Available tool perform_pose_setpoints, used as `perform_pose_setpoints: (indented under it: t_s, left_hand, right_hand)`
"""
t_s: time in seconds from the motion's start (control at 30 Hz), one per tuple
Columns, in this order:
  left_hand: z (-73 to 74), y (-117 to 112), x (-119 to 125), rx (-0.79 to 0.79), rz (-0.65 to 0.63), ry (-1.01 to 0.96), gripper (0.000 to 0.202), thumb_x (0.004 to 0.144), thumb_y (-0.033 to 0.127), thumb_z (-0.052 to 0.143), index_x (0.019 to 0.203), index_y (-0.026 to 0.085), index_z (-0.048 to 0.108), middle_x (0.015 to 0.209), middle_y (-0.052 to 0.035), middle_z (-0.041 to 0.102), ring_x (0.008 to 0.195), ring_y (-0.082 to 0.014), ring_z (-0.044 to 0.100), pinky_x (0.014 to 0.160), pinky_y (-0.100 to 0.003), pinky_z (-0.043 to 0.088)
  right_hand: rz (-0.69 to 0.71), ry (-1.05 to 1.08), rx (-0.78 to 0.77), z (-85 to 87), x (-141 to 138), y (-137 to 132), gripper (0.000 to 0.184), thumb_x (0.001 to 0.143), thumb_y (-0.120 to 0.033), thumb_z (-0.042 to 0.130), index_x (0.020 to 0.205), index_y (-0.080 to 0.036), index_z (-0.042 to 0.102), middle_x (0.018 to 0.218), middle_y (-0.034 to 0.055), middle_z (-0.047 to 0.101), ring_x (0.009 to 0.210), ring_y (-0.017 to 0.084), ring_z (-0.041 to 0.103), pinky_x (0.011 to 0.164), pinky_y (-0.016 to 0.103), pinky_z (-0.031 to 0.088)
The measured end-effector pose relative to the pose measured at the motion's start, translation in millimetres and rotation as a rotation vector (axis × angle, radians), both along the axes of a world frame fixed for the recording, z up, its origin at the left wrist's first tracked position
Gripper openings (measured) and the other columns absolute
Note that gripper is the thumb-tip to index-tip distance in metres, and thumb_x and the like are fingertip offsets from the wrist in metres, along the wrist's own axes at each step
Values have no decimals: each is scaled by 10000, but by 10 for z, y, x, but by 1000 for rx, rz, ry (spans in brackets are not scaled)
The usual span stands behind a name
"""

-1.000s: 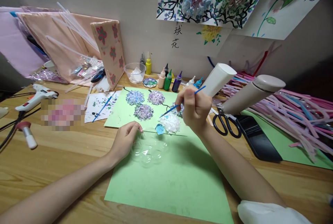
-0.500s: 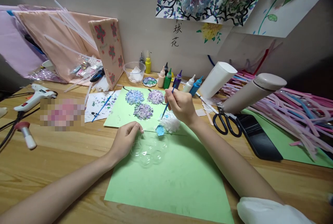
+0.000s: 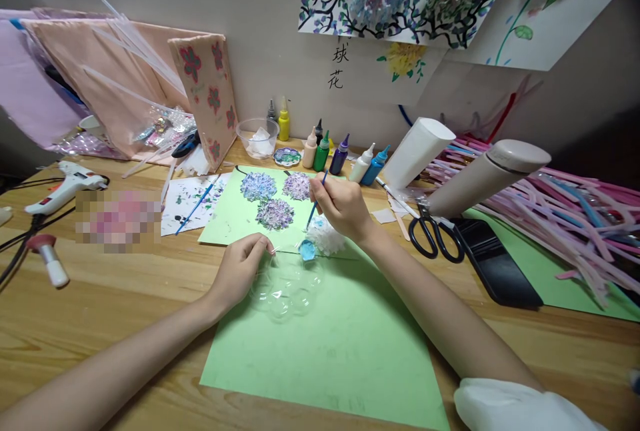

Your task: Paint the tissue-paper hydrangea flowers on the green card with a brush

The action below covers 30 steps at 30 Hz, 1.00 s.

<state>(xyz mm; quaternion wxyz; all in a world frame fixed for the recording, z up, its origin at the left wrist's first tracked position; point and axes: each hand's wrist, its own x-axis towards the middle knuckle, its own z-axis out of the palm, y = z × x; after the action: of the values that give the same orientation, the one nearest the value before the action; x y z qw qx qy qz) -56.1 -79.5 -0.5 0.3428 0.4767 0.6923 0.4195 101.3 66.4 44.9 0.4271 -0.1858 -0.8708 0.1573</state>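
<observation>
My right hand is closed around a thin blue paintbrush, its tip pointing down toward the white paper flower on the green sheet. Just below the tip, a clear plastic palette holds a dab of blue paint. My left hand pinches the palette's left rim with curled fingers. Three purple and blue paper flowers sit glued further back on the sheet.
Paint bottles line the back by the wall. Scissors, a black case and a pile of pink straws lie right. A glue gun, a second brush on spattered paper and a bowl are left.
My right hand has moved left and down with the brush, tilting it from nearly flat to steep, its tip now close to the white flower. The left hand has stayed on the palette.
</observation>
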Motion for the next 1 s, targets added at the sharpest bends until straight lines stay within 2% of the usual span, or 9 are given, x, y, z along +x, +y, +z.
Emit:
perform_pose_setpoints:
  t_s: [0.37,0.6,0.87,1.0]
  left_hand:
    - [-8,-2,-1,-3,3,-13,363,864,453,410,684,190,584,462,74,348,422,-111,385,457,-224,331]
    - [2,-2,5,-7,5,-12,358,870,440,406,686,189,584,463,72,350,423,-112,388,452,-224,320]
    - [-6,2,3,0,6,-15,361,865,455,410,688,193,585,460,75,346,421,-115,386,458,-227,324]
    - [-9,-2,1,-7,7,-24,365,869,459,408,694,192,584,467,76,346,420,-111,383,457,-226,323]
  right_hand:
    - [-34,45,16,44,19,11,412,987,-344,321,636,-195,478,501,-21,507,458,91,491,518,233,363]
    - [-42,114,-75,106,56,12,431,984,-365,330,634,-199,518,505,-20,534,476,98,536,523,229,387]
    - [-23,61,-89,28,25,47,442,980,-407,325,633,-195,497,504,-24,519,464,92,524,516,229,370]
    - [-41,89,-105,45,44,60,438,977,-414,337,651,-191,525,491,-33,516,457,95,531,543,234,392]
